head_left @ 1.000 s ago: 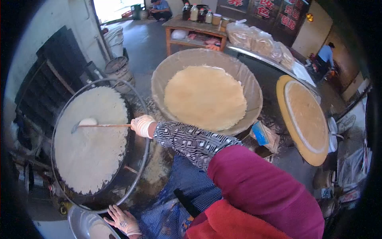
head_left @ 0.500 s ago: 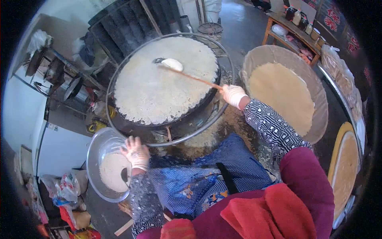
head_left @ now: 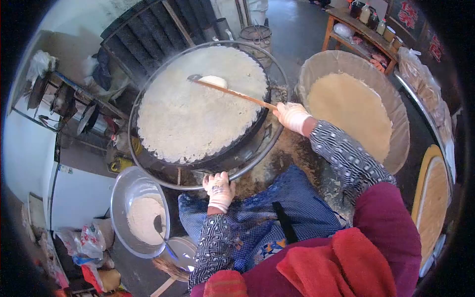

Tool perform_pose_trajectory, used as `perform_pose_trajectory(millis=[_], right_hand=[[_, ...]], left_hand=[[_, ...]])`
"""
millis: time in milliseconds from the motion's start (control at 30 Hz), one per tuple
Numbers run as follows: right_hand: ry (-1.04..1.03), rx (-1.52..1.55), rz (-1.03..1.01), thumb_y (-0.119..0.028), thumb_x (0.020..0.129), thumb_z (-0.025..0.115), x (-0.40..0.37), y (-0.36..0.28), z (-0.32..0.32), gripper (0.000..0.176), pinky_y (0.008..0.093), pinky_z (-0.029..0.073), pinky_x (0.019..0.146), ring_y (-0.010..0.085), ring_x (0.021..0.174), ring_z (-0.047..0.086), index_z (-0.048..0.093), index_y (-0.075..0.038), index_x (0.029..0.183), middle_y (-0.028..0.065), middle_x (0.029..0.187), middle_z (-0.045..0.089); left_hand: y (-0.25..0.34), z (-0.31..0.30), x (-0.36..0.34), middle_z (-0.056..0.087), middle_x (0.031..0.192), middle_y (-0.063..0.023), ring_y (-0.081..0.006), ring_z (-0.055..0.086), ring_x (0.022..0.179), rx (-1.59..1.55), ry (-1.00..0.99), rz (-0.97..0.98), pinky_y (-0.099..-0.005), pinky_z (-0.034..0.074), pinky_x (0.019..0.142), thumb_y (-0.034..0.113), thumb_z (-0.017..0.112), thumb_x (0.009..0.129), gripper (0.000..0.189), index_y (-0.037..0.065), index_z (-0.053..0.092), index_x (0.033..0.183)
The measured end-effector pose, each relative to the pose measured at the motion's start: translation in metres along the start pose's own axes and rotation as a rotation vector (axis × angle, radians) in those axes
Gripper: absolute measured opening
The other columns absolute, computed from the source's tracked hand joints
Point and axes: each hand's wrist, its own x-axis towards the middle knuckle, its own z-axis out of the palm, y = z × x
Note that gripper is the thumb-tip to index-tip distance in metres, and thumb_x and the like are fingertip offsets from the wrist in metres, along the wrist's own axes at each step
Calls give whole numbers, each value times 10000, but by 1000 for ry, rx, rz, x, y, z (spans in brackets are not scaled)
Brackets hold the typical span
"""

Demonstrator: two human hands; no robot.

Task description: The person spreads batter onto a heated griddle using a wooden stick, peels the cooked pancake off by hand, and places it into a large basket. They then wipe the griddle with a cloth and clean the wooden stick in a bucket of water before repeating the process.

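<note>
Has moved the left hand (head_left: 218, 192) away from the shiny bowl (head_left: 119, 213) and onto the near side of the metal ring (head_left: 251, 165). Still keeps the right hand (head_left: 293, 117) just outside the ring, on the side of the big lined basket (head_left: 316, 64). Holds the wooden stick (head_left: 237, 94) near its end in that right hand, with fingers curled around it. Rests the left fingers over the ring; cannot tell a hard squeeze from a light touch.

Looks like a spreading or smoothing step, with plenty of the wide pale sheet (head_left: 193, 119) already laid flat on the black pan (head_left: 242, 141). Reaches with the stick past a white lump (head_left: 215, 81) on the far part of the sheet. Seems to call next for a slow, soft push or pull, gentle enough not to rip the sheet.

Cannot see the underside of the sheet. Too small to make out: any gap under the stick's dark tip (head_left: 194, 77). Partly hidden behind the left sleeve (head_left: 213, 237): a low dish (head_left: 187, 253). Cut off at the dark right edge: a tan round board (head_left: 428, 198).
</note>
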Motion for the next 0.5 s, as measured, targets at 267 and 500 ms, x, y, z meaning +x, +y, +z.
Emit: perform_pose_trajectory(millis=[267, 500], right_hand=[[-173, 178, 152, -297, 954, 494, -21, 74, 20, 263, 480, 509, 748, 392, 855, 666, 598, -59, 992, 215, 870, 688], [-123, -149, 57, -345, 977, 403, 84, 26, 11, 394, 471, 519, 801, 351, 905, 678, 642, -38, 1042, 178, 928, 706]], left_hand=[[-72, -9, 9, 714, 962, -93, -292, 598, 1095, 218, -284, -167, -467, 301, 1067, 358, 722, 709, 236, 192, 753, 874], [-173, -5, 11, 709, 968, -60, -267, 590, 1095, 421, -274, -72, -456, 271, 1114, 309, 681, 693, 233, 214, 756, 892]])
